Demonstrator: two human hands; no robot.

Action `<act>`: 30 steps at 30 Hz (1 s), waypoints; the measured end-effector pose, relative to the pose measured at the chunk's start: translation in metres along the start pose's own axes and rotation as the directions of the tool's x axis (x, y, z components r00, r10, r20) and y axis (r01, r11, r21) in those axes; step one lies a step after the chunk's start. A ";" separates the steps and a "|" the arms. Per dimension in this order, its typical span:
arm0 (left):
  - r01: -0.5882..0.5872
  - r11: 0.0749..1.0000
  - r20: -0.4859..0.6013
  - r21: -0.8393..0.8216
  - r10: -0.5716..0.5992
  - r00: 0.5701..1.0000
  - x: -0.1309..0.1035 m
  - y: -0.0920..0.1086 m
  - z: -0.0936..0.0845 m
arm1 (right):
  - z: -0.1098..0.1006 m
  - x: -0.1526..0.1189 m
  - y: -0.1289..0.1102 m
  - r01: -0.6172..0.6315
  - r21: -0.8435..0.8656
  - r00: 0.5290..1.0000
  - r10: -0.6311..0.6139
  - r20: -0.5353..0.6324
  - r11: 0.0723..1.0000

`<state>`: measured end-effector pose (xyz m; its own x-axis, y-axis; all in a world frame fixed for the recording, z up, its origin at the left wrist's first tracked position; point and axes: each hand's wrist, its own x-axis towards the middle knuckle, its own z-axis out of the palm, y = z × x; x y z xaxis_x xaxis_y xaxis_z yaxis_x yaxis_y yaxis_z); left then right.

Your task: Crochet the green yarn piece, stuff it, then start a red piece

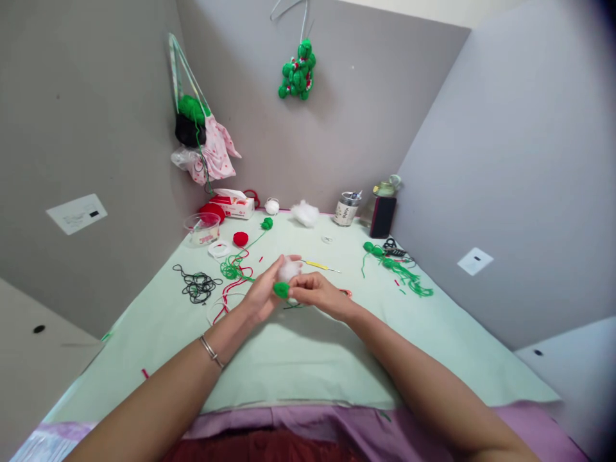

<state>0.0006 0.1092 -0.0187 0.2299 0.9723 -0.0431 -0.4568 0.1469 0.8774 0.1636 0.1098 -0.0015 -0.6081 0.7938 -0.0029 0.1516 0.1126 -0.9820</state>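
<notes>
Above the middle of the table, my left hand [262, 295] holds a tuft of white stuffing [289, 270] against its palm and fingers. A small green crocheted piece [281, 290] lies between the two hands, beside the stuffing. My right hand [317, 292] pinches the right edge of this green piece with thumb and fingers. Just beyond the hands lies a yellow-handled crochet hook [317, 265]. Green yarn [233, 267] and red yarn [226, 296] trail over the cloth to the left of my left hand.
Black cord [198, 287], a plastic tub [202, 230] and a tissue box [235, 206] are at the left. More stuffing [305, 213], a pen can [346, 210] and a phone [383, 217] stand along the back. Green yarn pieces [407, 273] and black scissors [393, 248] lie right.
</notes>
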 end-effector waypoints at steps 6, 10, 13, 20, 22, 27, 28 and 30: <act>-0.007 1.000 0.125 0.013 0.005 0.992 -0.005 0.001 0.006 | -0.014 0.005 0.006 0.017 0.076 0.980 -0.001 -0.198 0.997; -0.054 0.997 0.058 0.054 0.050 0.997 0.004 0.004 -0.008 | -0.018 0.003 0.006 0.014 0.030 0.968 -0.006 -0.252 0.999; -0.112 0.992 -0.025 0.058 0.114 0.993 0.008 0.009 -0.016 | -0.018 0.004 0.008 0.023 -0.064 0.922 -0.046 -0.384 0.998; -0.121 0.977 0.025 0.176 0.118 0.993 -0.001 0.008 -0.004 | -0.011 0.004 0.013 0.048 -0.330 0.854 -0.210 -0.475 0.943; -0.159 0.962 0.007 0.223 0.161 0.987 0.000 0.003 -0.003 | -0.007 0.003 0.012 0.073 -0.394 0.870 -0.251 -0.423 0.916; -0.228 0.914 -0.011 0.336 0.246 0.969 0.005 -0.002 -0.009 | -0.003 0.001 0.011 0.103 -0.527 0.885 -0.319 -0.338 0.843; -0.229 0.906 -0.002 0.355 0.246 0.969 0.005 -0.001 -0.010 | -0.004 0.000 0.011 0.107 -0.546 0.887 -0.327 -0.325 0.831; -0.224 0.894 0.014 0.387 0.237 0.971 0.006 0.000 -0.011 | -0.005 0.000 0.012 0.116 -0.574 0.892 -0.340 -0.299 0.811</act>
<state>-0.0077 0.1170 -0.0246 0.1272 0.9767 0.1729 -0.1270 -0.1569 0.9794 0.1692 0.1144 -0.0123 -0.3605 0.8483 0.3878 0.4992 0.5266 -0.6881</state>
